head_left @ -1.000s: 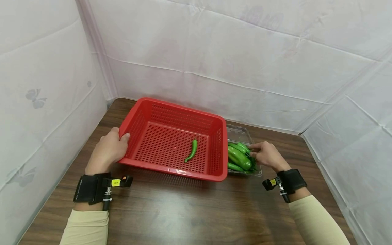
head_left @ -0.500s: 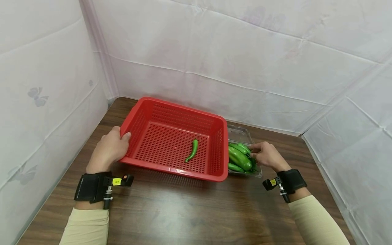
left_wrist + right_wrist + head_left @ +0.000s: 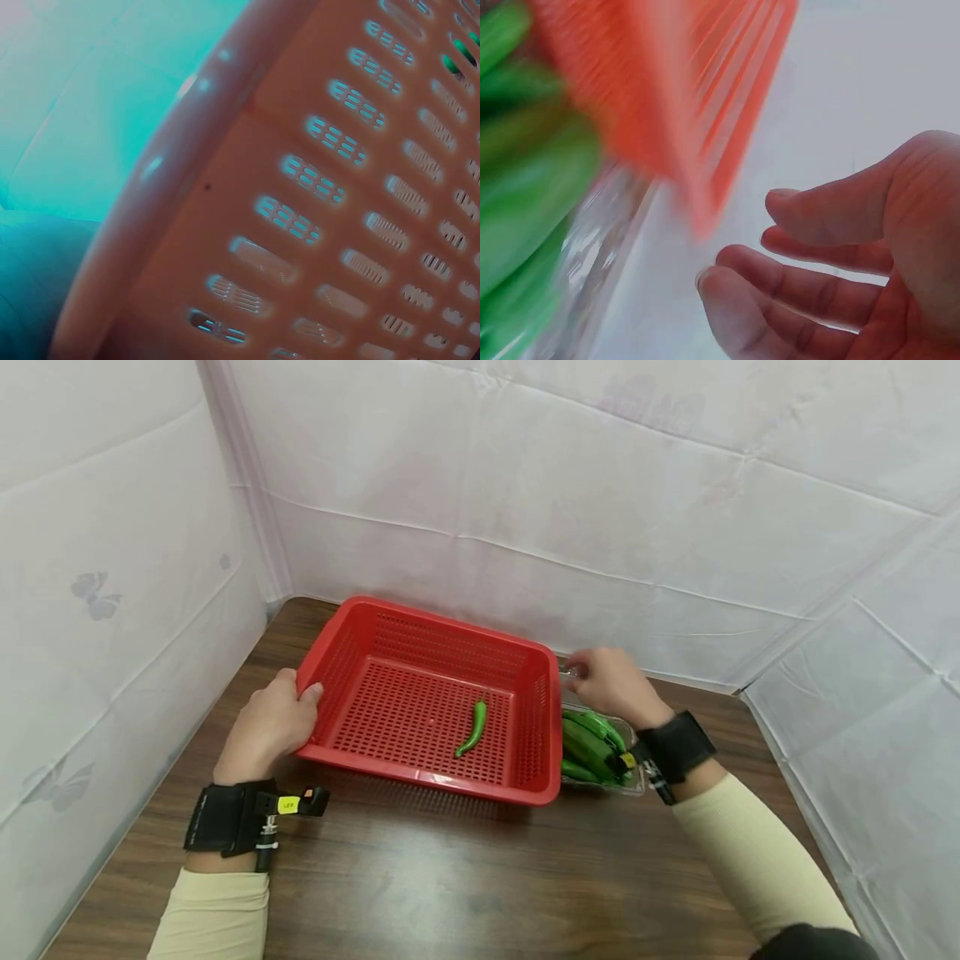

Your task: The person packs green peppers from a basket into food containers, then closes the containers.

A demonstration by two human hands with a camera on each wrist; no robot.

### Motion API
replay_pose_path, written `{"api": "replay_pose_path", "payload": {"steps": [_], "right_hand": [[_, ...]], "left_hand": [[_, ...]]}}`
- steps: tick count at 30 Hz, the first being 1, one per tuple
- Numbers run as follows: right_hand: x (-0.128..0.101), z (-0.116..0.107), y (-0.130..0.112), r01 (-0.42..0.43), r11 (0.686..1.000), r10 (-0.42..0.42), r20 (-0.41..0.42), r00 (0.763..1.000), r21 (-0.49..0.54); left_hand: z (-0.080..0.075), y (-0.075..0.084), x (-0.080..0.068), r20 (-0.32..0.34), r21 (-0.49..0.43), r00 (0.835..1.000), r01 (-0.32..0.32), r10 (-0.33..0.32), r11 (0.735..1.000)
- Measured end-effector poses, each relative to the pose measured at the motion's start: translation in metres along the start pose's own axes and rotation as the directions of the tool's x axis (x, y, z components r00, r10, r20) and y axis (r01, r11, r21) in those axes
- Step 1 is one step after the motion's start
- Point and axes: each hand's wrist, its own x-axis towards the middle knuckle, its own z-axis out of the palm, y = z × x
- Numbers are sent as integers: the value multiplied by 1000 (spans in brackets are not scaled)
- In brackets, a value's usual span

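Observation:
In the head view my left hand (image 3: 272, 722) grips the left rim of a red perforated plastic basket (image 3: 397, 693), thumb over the edge. One slim green chili pepper (image 3: 472, 728) lies on the basket floor. Beside the basket's right wall stands a clear plastic container (image 3: 633, 783) with several green peppers (image 3: 588, 748). My right hand (image 3: 618, 687) is over the container's hinged lid (image 3: 567, 677), which it partly covers. In the right wrist view that hand (image 3: 817, 292) has loosely bent fingers, thumb apart from them, and nothing between. The left wrist view shows the basket's slotted wall (image 3: 247, 187).
The brown wood-grain table (image 3: 420, 877) extends in front of the basket. White patterned sheeting (image 3: 525, 485) hangs close behind the table and along both sides. The basket's right wall overlaps part of the container from this angle.
My right hand has moved from the peppers' right side up and back to the container's lid, bringing the wrist strap over the container's right side. The left hand and basket hold their place.

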Motion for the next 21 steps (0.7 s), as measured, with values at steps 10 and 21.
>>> {"api": "replay_pose_path", "payload": {"steps": [10, 21], "right_hand": [[67, 46, -66, -11, 996, 47, 436, 899, -84], [69, 85, -84, 60, 989, 11, 465, 886, -137]], "left_hand": [[7, 9, 2, 16, 13, 1000, -3, 3, 1000], [13, 20, 1, 34, -3, 999, -7, 7, 1000]]}}
